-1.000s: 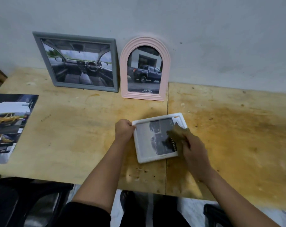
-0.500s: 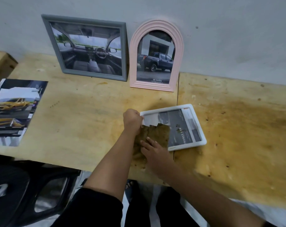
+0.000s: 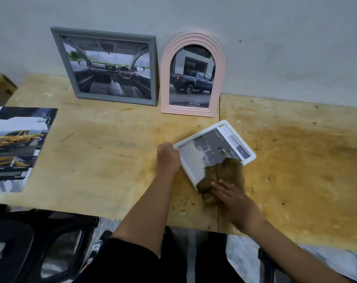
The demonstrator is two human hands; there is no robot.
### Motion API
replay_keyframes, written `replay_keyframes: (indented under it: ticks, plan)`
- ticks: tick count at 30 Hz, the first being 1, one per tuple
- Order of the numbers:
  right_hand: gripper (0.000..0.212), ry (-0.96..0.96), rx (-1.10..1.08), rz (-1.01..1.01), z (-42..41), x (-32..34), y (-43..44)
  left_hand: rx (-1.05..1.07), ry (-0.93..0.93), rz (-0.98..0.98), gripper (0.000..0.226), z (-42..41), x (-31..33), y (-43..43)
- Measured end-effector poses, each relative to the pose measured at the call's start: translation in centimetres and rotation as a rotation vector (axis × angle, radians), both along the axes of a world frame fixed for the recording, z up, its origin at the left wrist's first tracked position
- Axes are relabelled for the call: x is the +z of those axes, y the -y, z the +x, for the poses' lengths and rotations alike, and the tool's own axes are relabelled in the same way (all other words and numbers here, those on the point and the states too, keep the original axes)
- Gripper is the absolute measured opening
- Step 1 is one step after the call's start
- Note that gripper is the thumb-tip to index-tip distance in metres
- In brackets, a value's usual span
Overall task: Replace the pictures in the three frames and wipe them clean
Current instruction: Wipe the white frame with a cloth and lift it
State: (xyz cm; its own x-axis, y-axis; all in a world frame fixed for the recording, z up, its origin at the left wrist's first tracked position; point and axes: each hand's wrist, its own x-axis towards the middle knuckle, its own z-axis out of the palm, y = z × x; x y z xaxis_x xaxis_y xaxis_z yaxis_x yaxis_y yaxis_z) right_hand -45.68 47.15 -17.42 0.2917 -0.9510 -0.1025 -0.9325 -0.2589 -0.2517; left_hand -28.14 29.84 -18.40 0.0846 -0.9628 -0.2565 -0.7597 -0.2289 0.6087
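So, vs 0.5 s ago the cloth (image 3: 224,174) now sits at the near-right corner of the white frame (image 3: 224,124), flat on the table (image 3: 112,150), R hand (image 3: 234,199) pressing it w/ straight fingers, L hand (image 3: 167,158) curled on the left rim, so we judge this wipe nearly done.

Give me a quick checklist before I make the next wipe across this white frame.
1. Left hand grips the white frame at its left edge: ok.
2. Right hand presses the brown cloth on the frame's near corner, fingers straight: ok.
3. Glass clean: cannot tell; dark specks near the middle may be print.
4. The white frame lies flat on the table: ok.
5. Grey frame and pink frame lean at the wall, apart from the white frame: ok.
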Motion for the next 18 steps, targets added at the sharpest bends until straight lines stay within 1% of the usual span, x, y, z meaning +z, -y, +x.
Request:
replay_keyframes:
  ticks: [1, 2, 4, 5, 6, 7, 9, 11, 13, 15, 18]
  plan:
    - [0.06, 0.034, -0.116, 0.091, -1.4, 0.2, -0.2, -0.003, -0.007, 0.003, 0.029, 0.0, 0.0, 0.0]
    - [0.061, 0.056, -0.252, 0.163, -2.7, 0.6, -0.2, -0.006, -0.007, 0.006, 0.029, 0.1, 0.1, 0.0]
    - [0.041, 0.099, -0.464, 0.248, -4.5, 2.2, 0.2, -0.014, 0.001, 0.013, 0.03, 0.2, 0.1, 0.0]
    - [0.033, 0.153, -0.532, 0.225, -4.9, 2.6, 0.5, -0.019, 0.001, 0.018, 0.029, 0.3, 0.1, 0.1]
    - [0.031, 0.203, -0.59, 0.167, -4.8, 2.9, 0.9, -0.022, -0.005, 0.025, 0.027, 0.4, 0.1, 0.2]
    - [0.033, 0.233, -0.618, 0.082, -4.1, 3.0, 1.3, -0.021, -0.012, 0.033, 0.026, 0.5, 0.2, 0.3]
    - [0.039, 0.285, -0.591, -0.052, -1.7, 2.8, 1.4, -0.015, -0.016, 0.05, 0.025, 0.5, 0.1, 0.4]
    - [0.044, 0.297, -0.454, -0.127, 1.5, 1.4, 1.3, -0.008, -0.007, 0.07, 0.025, 0.3, 0.0, 0.4]
    - [0.049, 0.196, -0.344, -0.168, 4.1, -0.5, 0.9, 0.014, -0.013, 0.085, 0.024, -0.1, -0.2, 0.2]
    - [0.046, 0.108, -0.291, -0.159, 5.6, -1.2, 1.0, 0.033, -0.022, 0.091, 0.023, -0.4, -0.2, 0.1]
    - [0.045, -0.034, -0.217, -0.173, 4.8, -1.4, 1.2, 0.03, -0.009, 0.088, 0.023, -0.8, 0.1, -0.1]
